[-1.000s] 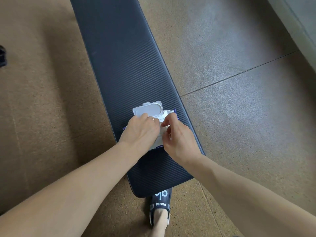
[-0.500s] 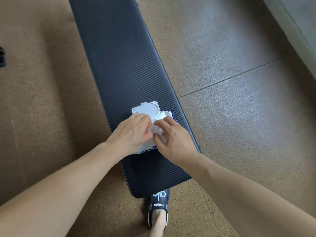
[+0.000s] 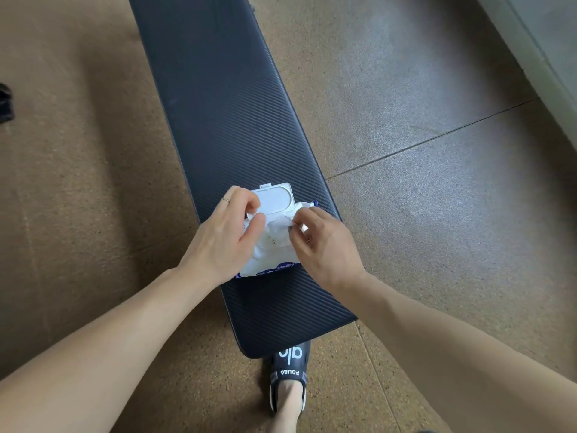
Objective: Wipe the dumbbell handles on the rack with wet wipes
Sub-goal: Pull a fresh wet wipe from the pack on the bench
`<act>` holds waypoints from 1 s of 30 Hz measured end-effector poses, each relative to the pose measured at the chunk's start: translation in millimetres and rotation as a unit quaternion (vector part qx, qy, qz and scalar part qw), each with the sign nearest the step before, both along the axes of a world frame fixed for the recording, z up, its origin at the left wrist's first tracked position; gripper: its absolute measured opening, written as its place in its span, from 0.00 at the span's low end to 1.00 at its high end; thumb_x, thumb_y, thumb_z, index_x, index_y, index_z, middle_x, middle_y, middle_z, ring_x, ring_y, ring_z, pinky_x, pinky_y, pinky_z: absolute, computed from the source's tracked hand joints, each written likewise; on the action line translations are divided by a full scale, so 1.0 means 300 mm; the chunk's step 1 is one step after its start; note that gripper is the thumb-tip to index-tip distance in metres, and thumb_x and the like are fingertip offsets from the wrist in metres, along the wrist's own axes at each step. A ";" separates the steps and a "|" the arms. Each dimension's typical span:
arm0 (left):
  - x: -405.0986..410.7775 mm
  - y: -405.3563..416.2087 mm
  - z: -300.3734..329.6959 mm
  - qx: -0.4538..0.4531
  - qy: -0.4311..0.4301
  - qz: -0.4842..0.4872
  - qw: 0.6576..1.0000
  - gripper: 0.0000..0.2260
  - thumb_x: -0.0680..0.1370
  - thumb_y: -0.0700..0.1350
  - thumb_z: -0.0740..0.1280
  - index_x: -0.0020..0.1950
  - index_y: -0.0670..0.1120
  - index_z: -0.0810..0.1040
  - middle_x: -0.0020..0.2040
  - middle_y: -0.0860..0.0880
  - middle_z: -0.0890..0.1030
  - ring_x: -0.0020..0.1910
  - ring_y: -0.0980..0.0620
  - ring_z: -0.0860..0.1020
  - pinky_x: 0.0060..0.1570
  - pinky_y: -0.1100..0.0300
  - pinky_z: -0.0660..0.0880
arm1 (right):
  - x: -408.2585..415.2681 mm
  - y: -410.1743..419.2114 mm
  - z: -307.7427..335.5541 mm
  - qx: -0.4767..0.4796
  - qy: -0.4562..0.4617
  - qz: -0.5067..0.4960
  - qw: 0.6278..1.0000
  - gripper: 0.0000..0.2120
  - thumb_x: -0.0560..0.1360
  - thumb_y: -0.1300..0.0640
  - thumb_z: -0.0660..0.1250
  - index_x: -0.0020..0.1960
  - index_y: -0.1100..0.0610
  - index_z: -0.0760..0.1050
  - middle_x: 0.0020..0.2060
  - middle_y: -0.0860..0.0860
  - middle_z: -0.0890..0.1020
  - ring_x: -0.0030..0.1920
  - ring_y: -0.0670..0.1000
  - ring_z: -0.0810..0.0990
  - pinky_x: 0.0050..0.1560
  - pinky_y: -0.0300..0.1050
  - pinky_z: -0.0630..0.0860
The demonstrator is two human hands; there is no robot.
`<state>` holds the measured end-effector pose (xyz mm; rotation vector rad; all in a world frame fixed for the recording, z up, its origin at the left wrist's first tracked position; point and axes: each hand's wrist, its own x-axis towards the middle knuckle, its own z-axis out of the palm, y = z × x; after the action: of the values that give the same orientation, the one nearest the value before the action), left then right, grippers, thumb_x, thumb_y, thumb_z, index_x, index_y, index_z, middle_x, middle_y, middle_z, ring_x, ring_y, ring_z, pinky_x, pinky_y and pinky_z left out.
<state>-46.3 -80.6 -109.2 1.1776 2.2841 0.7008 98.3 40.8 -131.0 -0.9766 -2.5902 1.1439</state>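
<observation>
since half a second ago your hands are drawing apart over the wet wipes pack [image 3: 271,257], and a crumpled white wipe [image 3: 278,230] is now showing between them where your fingers were covering the opening. your left hand [image 3: 225,238] is curling over the pack's left side, thumb and forefinger closing narrowly on the wipe's left edge beside the opening; the other fingers are bending loosely above the flipped-open white lid [image 3: 276,198], and a thin ring [image 3: 225,200] is sitting on one of them. your right hand [image 3: 323,242] is pinching the wipe's right edge between thumb and fingertips, the gap between them almost nil, the remaining fingers folding into the palm. the pack is lying on the near part of the black ribbed bench pad [image 3: 231,120], with its lid pointing away from you. a strip of blue print is running along the pack's near edge, too small to read. below the pad's near end your foot is wearing a black sandal [image 3: 289,367] with white lettering reading "fouea" under a larger logo that looks like "alo". the brown speckled floor [image 3: 437,245] is lying all around.
</observation>
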 end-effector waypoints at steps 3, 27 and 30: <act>-0.008 -0.020 0.004 -0.080 0.006 -0.030 0.996 0.06 0.81 0.48 0.61 0.57 0.52 0.67 0.56 0.58 0.69 0.50 0.51 0.76 0.47 0.48 0.77 | -0.003 0.005 0.061 -0.102 0.020 -0.091 0.990 0.08 0.78 0.56 0.61 0.41 0.56 0.69 0.34 0.50 0.78 0.34 0.51 0.76 0.36 0.49 0.72; 0.055 0.100 0.034 -0.140 0.269 -0.066 0.951 0.27 0.74 0.50 0.74 0.70 0.46 0.69 0.67 0.44 0.70 0.63 0.41 0.72 0.64 0.48 0.70 | 0.126 0.125 0.147 -0.253 0.083 -0.339 0.902 0.08 0.68 0.61 0.64 0.42 0.48 0.70 0.35 0.46 0.75 0.33 0.45 0.72 0.34 0.48 0.72; 0.030 0.138 0.058 -0.262 0.140 -0.005 0.955 0.48 0.72 0.60 0.75 0.81 0.48 0.50 0.79 0.41 0.60 0.77 0.40 0.60 0.75 0.46 0.59 | 0.134 0.117 0.152 -0.269 0.068 -0.338 0.899 0.06 0.72 0.62 0.63 0.44 0.51 0.72 0.34 0.46 0.77 0.34 0.47 0.75 0.35 0.50 0.77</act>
<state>-37.4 -39.2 -91.8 1.0724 2.4667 -0.0999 138.4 75.9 -85.5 -1.6460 -1.5890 1.6287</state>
